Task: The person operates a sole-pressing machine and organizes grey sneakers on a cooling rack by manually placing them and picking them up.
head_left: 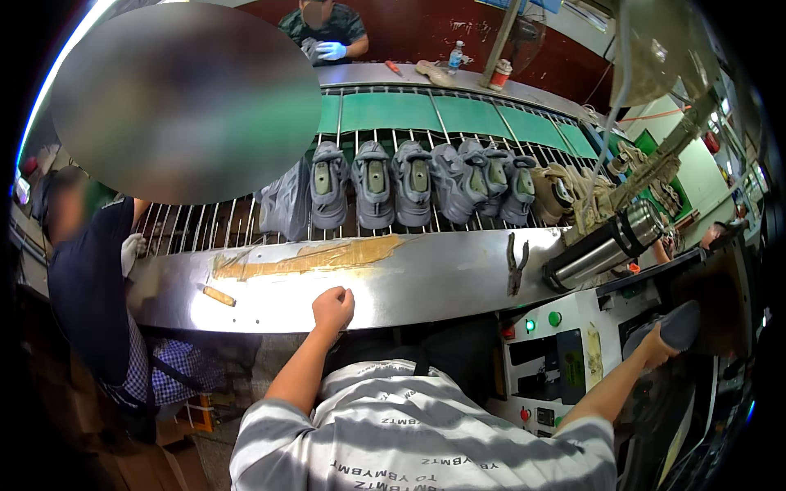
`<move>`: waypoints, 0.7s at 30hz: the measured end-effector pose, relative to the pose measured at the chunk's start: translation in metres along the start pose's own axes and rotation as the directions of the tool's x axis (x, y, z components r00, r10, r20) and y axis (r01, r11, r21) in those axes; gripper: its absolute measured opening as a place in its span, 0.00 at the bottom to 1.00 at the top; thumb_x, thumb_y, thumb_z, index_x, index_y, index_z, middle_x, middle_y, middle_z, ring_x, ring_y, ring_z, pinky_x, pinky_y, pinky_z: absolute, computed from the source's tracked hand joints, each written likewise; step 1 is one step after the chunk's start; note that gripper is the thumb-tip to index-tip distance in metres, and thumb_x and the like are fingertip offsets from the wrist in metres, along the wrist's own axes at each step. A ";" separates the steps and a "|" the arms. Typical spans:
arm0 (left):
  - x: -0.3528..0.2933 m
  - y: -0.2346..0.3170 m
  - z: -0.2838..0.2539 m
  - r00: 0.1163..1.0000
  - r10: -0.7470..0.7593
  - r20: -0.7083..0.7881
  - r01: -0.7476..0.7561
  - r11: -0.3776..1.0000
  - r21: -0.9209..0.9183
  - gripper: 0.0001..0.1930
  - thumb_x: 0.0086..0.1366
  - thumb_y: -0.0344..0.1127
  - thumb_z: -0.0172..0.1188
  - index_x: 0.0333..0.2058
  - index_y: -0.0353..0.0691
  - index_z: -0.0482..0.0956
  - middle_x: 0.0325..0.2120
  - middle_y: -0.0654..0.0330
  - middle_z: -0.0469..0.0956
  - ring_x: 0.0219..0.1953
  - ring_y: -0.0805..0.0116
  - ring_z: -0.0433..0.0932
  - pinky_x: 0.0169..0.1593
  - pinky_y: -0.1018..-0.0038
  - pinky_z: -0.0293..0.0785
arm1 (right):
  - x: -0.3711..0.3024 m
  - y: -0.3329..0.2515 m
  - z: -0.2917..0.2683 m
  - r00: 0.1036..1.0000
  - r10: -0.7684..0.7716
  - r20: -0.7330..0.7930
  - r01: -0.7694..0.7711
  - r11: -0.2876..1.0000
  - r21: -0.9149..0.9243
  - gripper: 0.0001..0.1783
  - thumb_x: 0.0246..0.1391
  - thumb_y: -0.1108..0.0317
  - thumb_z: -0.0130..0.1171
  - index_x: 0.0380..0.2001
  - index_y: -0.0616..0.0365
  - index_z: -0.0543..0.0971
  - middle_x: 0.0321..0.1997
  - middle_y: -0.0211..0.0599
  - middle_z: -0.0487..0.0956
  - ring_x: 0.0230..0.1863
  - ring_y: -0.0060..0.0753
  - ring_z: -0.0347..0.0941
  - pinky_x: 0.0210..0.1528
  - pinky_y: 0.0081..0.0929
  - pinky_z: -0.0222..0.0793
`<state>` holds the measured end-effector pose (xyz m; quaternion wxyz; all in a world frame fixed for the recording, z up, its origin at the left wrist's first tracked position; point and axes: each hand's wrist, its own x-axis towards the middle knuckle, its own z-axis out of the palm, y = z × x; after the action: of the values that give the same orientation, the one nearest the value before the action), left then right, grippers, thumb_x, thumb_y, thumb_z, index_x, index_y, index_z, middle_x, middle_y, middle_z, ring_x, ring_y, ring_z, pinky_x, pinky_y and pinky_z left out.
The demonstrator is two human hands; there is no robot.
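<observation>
Here, left fingers [345,303] curled into a fist, right fingers [657,349] gripping grey shoe [683,325].

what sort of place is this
Probably a shoe factory: grey shoes stand in a row on what looks like a conveyor, a white control panel has push buttons, and the right hand grips a dark grey shoe-like piece.

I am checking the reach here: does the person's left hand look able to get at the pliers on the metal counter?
Probably yes: the left hand shows nothing in its grip, and the metal counter between it and the pliers looks unobstructed.
</observation>
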<state>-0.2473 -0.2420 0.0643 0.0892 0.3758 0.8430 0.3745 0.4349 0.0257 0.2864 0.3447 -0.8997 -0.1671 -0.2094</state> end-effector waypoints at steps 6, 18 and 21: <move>-0.002 -0.002 0.007 0.999 0.008 0.040 -0.005 0.997 -0.072 0.10 0.56 0.41 0.59 0.25 0.40 0.80 0.21 0.56 0.78 0.27 0.53 0.78 0.34 0.64 0.74 | -0.084 0.043 -0.068 0.965 -0.190 -0.182 0.263 0.725 0.637 0.51 0.35 0.59 0.74 0.60 0.70 0.58 0.57 0.58 0.69 0.54 0.57 0.71 0.53 0.50 0.71; -0.038 0.115 -0.055 0.905 0.256 0.341 0.328 0.091 -0.940 0.40 0.49 0.39 0.73 0.58 0.34 0.65 0.55 0.53 0.70 0.56 0.58 0.70 0.60 0.61 0.67 | -0.449 -0.031 -0.159 -0.292 -0.913 0.284 -0.899 0.363 0.244 0.39 0.38 0.69 0.54 0.59 0.62 0.65 0.54 0.44 0.74 0.55 0.46 0.72 0.59 0.42 0.68; -0.027 0.052 -0.115 0.932 0.180 0.315 0.335 -0.092 -0.938 0.38 0.52 0.36 0.67 0.60 0.34 0.61 0.57 0.51 0.68 0.56 0.55 0.72 0.61 0.59 0.69 | -0.513 -0.093 -0.223 -0.600 -0.799 0.036 -0.735 0.569 0.370 0.40 0.45 0.69 0.63 0.63 0.60 0.61 0.60 0.40 0.69 0.62 0.37 0.64 0.66 0.35 0.57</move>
<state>-0.2484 -0.3034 0.1784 0.5044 0.1943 0.2796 0.7935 -0.1043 -0.1422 0.2357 0.2457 -0.0972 -0.5560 0.7881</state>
